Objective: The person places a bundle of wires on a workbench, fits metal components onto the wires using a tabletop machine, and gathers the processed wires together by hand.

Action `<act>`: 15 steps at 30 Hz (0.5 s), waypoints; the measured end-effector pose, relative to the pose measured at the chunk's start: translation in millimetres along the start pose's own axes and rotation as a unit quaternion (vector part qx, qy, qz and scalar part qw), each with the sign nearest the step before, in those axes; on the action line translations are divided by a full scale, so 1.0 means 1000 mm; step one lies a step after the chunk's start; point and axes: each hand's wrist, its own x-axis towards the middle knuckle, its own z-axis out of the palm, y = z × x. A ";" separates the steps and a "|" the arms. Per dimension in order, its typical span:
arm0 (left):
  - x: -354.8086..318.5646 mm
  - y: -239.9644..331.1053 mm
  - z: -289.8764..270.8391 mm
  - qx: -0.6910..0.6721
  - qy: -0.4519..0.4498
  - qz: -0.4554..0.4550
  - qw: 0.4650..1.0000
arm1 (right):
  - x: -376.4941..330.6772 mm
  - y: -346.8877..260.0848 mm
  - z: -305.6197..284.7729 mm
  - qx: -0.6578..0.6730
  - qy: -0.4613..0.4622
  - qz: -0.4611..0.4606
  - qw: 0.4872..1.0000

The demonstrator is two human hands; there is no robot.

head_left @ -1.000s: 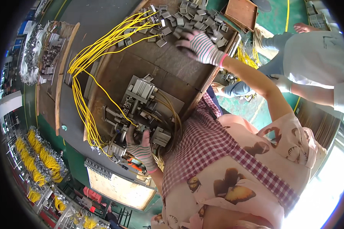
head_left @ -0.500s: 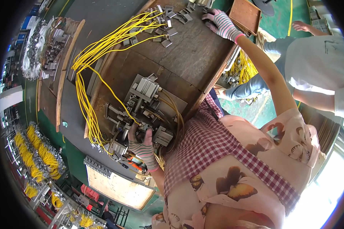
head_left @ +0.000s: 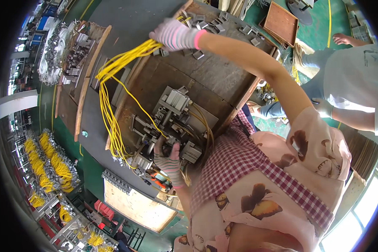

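My left hand (head_left: 168, 163), in a striped glove, is at the metal clamping fixture (head_left: 174, 103) in the lower middle. Its fingers are bent beside the end of a single yellow cable (head_left: 134, 100); what they grip is hidden. My right hand (head_left: 176, 35), also gloved, has its arm stretched across the table. It lies over the upper end of the yellow cable bundle (head_left: 128, 58); its fingertips are blurred and partly hidden. The bundle bends down to the left of the fixture, where its other ends lie. Small grey metal brackets (head_left: 217, 26) are scattered beyond my right hand.
A wooden tray (head_left: 280, 24) stands past the table's far right corner. Wooden strips (head_left: 92, 80) edge the tables on the left. Brown hoses (head_left: 203, 119) curve off the fixture. A co-worker (head_left: 353, 71) stands at the right. Racks of yellow cables (head_left: 59, 161) are at lower left.
My right hand has moved left from the brackets at the far right corner to the upper end of the cable bundle. My left hand stays at the fixture. The view has shifted slightly.
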 end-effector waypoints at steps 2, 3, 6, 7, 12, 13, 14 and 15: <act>-0.004 -0.004 -0.003 0.076 0.009 0.033 0.997 | -0.029 -0.029 -0.031 0.101 -0.058 0.050 0.992; -0.006 0.002 -0.001 0.045 0.016 -0.001 0.999 | -0.047 -0.044 -0.050 0.105 -0.106 0.019 0.989; -0.004 0.003 0.000 0.115 0.000 0.052 0.992 | -0.051 -0.044 -0.034 0.291 -0.178 -0.088 0.936; -0.005 -0.005 -0.003 0.119 -0.015 0.087 0.989 | -0.038 -0.032 0.000 0.380 -0.059 -0.122 0.915; -0.003 -0.010 -0.004 0.088 -0.006 0.045 0.995 | -0.026 -0.008 0.076 0.024 0.111 -0.125 0.986; -0.005 -0.010 -0.001 0.087 -0.002 0.061 0.994 | -0.026 -0.009 0.080 -0.031 0.144 -0.084 0.986; -0.006 -0.010 0.000 0.086 0.002 0.076 0.993 | -0.032 -0.005 0.084 -0.032 0.144 -0.082 0.986; -0.005 -0.007 -0.001 0.053 0.001 0.041 0.998 | -0.045 -0.001 0.089 0.022 0.126 -0.044 0.991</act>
